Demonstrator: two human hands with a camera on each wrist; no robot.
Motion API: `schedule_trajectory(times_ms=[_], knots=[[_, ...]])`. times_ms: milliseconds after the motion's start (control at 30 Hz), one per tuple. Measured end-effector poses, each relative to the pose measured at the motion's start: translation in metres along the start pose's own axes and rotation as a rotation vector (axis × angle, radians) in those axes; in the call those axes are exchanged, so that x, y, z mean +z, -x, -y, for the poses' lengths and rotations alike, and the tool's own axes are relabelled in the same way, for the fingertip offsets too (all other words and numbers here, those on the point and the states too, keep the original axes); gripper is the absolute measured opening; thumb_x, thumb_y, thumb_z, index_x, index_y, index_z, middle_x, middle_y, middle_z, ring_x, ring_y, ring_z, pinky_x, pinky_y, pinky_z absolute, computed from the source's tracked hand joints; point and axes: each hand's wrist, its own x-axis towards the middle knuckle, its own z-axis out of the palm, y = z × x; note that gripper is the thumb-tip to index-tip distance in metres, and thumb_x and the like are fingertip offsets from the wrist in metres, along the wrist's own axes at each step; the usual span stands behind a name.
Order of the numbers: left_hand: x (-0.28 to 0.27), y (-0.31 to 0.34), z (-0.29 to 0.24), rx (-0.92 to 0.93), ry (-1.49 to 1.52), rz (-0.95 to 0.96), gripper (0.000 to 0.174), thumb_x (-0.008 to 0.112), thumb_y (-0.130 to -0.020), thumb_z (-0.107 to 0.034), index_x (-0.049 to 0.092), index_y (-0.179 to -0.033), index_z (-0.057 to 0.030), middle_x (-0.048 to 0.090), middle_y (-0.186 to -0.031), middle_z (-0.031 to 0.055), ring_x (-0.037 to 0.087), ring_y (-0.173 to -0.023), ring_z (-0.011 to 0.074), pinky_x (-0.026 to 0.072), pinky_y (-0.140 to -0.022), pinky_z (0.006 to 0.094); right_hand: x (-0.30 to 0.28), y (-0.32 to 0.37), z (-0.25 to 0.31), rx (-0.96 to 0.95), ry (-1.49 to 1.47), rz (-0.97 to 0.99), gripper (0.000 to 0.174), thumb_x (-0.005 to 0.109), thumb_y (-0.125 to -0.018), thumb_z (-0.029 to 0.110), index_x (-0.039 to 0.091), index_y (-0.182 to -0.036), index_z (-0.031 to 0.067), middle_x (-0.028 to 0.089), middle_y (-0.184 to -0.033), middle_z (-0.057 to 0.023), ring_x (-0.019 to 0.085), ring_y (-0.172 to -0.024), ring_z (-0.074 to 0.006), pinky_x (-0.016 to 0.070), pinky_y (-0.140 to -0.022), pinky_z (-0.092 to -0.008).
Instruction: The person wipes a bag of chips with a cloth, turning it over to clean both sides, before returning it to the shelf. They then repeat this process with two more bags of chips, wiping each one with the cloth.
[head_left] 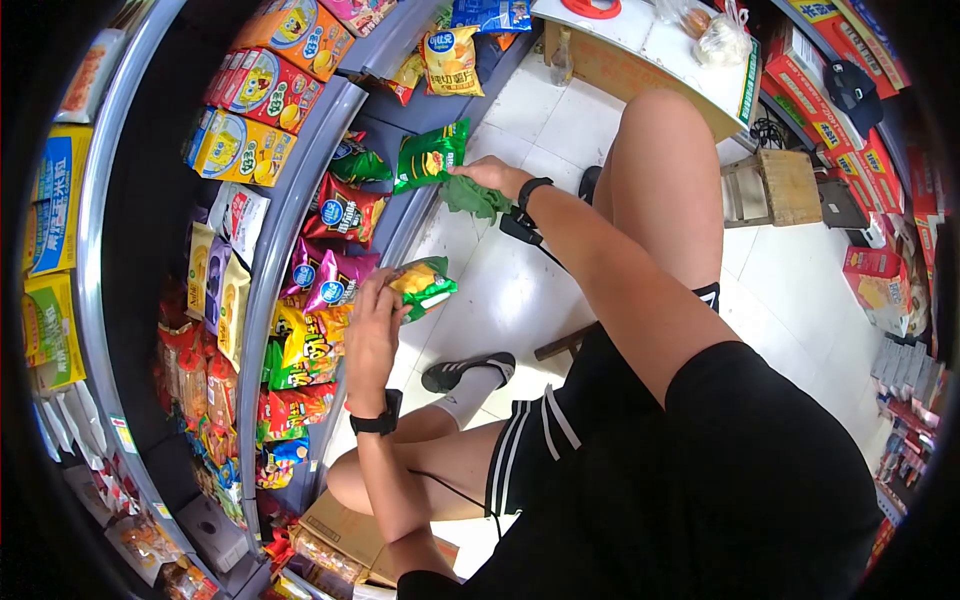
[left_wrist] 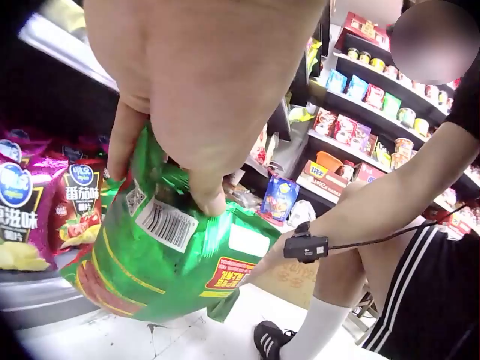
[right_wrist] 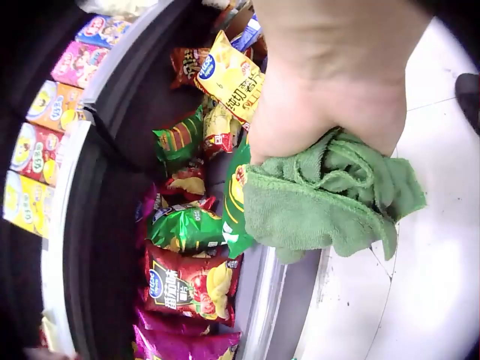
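Observation:
In the head view, my left hand (head_left: 375, 318) grips a green chip bag (head_left: 424, 284) by its end, out in front of the lower shelf. The left wrist view shows the fingers pinching the bag's crumpled top above a white barcode (left_wrist: 166, 225). My right hand (head_left: 497, 178) holds a bunched green cloth (right_wrist: 330, 199), which hangs below the fingers. Another green chip bag (head_left: 432, 156) is at the shelf edge, right at the fingertips of that hand. In the right wrist view, the cloth partly hides this bag (right_wrist: 237, 201).
Red chip bags (head_left: 345, 212), magenta chip bags (head_left: 342, 280) and yellow bags (head_left: 300, 335) line the lower shelf. A yellow chip bag (head_left: 453, 62) stands farther along. Boxed snacks (head_left: 265, 90) fill the shelf above. A wooden stool (head_left: 785, 188) stands on the white tiled floor (head_left: 500, 290).

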Motion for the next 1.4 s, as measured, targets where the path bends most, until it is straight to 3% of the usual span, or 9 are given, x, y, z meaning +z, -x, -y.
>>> schedule_trajectory(times_ms=[200, 267, 400, 567, 633, 700, 967, 1167, 1400], knots=[[0.007, -0.006, 0.002, 0.05, 0.03, 0.066, 0.022, 0.081, -0.098, -0.009, 0.065, -0.113, -0.0047, 0.066, -0.156, 0.0097, 0.062, -0.149, 0.0367, 0.0593, -0.11, 0.0506, 0.008, -0.017, 0.03, -0.318, 0.059, -0.063, 0.057, 0.086, -0.1, 0.052, 0.087, -0.124, 0.0, 0.086, -0.118, -0.0149, 0.082, -0.107, -0.0257, 0.062, -0.098, -0.0378], [0.009, -0.008, 0.004, 0.058, 0.038, 0.058, 0.022, 0.081, -0.098, -0.01, 0.065, -0.112, -0.0043, 0.066, -0.156, 0.01, 0.06, -0.151, 0.0365, 0.0587, -0.111, 0.0507, 0.016, -0.009, 0.064, -0.414, 0.19, -0.284, 0.05, 0.083, -0.095, 0.056, 0.091, -0.11, 0.0097, 0.086, -0.111, -0.0206, 0.082, -0.109, -0.0378, 0.062, -0.1, -0.0466], [0.015, -0.006, 0.006, 0.061, 0.107, 0.052, 0.023, 0.084, -0.096, -0.008, 0.064, -0.107, -0.002, 0.067, -0.157, 0.0126, 0.061, -0.149, 0.0402, 0.056, -0.114, 0.052, 0.034, 0.008, 0.135, -0.446, 0.218, -0.514, 0.045, 0.082, -0.092, 0.054, 0.091, -0.105, 0.0119, 0.085, -0.113, -0.0221, 0.08, -0.111, -0.0449, 0.0626, -0.1, -0.0499], [0.014, -0.002, 0.008, 0.048, 0.216, 0.051, 0.025, 0.084, -0.095, -0.008, 0.062, -0.106, -0.0015, 0.067, -0.154, 0.0136, 0.06, -0.151, 0.0397, 0.0559, -0.115, 0.052, 0.055, -0.035, 0.194, -0.453, 0.278, -0.515, 0.049, 0.082, -0.091, 0.054, 0.091, -0.108, 0.0093, 0.086, -0.111, -0.0223, 0.082, -0.109, -0.0411, 0.0625, -0.1, -0.0471], [0.011, -0.001, 0.01, 0.082, 0.22, 0.042, 0.025, 0.084, -0.095, -0.008, 0.063, -0.107, -0.0011, 0.067, -0.154, 0.014, 0.06, -0.152, 0.0397, 0.0557, -0.116, 0.0515, 0.066, -0.055, 0.214, -0.415, 0.422, -0.495, 0.058, 0.075, -0.098, 0.06, 0.087, -0.13, 0.0135, 0.083, -0.138, -0.0177, 0.076, -0.131, -0.0437, 0.0612, -0.11, -0.048], [0.011, 0.001, 0.012, 0.064, 0.23, 0.026, 0.025, 0.083, -0.095, -0.008, 0.064, -0.109, -0.0004, 0.067, -0.154, 0.0142, 0.06, -0.151, 0.0399, 0.0557, -0.117, 0.0513, 0.069, -0.131, 0.211, -0.822, 0.628, -0.37, 0.077, 0.068, -0.102, 0.064, 0.069, -0.161, 0.0143, 0.064, -0.167, -0.0187, 0.06, -0.155, -0.0399, 0.0508, -0.126, -0.0458], [-0.006, 0.009, 0.004, 0.007, 0.132, -0.031, 0.025, 0.083, -0.094, -0.008, 0.066, -0.11, 0.0005, 0.069, -0.151, 0.014, 0.061, -0.151, 0.0392, 0.0559, -0.116, 0.0505, 0.058, -0.112, 0.209, -0.469, 1.166, -0.137, 0.08, 0.069, -0.102, 0.067, 0.069, -0.16, 0.0121, 0.063, -0.168, -0.0212, 0.062, -0.152, -0.0418, 0.0502, -0.127, -0.0474], [-0.033, 0.02, -0.019, -0.122, 0.092, -0.156, 0.025, 0.084, -0.094, -0.008, 0.064, -0.108, -0.0016, 0.072, -0.13, 0.0107, 0.068, -0.112, 0.0372, 0.0559, -0.097, 0.0491, 0.033, -0.067, 0.196, -0.396, 1.129, -0.137, 0.086, 0.078, -0.096, 0.066, 0.075, -0.147, -0.0042, 0.075, -0.148, -0.0286, 0.074, -0.135, -0.0424, 0.0579, -0.117, -0.0454], [-0.045, 0.056, -0.044, -0.323, -0.114, -0.405, 0.024, 0.084, -0.099, -0.014, 0.065, -0.109, -0.0039, 0.068, -0.111, 0.0118, 0.064, -0.106, 0.037, 0.0523, -0.09, 0.0496, 0.03, 0.036, 0.174, 0.059, 0.989, 0.672, 0.099, 0.077, -0.098, 0.08, 0.071, -0.152, -0.0019, 0.077, -0.15, -0.0144, 0.075, -0.133, -0.0265, 0.0579, -0.115, -0.0446]])
